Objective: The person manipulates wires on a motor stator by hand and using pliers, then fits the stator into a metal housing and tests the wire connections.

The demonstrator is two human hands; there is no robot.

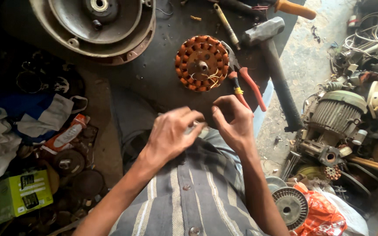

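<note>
Hands (202, 126) pinched on small part (192, 128)

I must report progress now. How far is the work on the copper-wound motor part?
Done: the copper-wound stator lies wound on the dark board, loose wire ends showing. In hand: left hand and right hand pinch something small, unclear what. Left: the grey housing lies apart; pliers and hammer rest unused.
</note>
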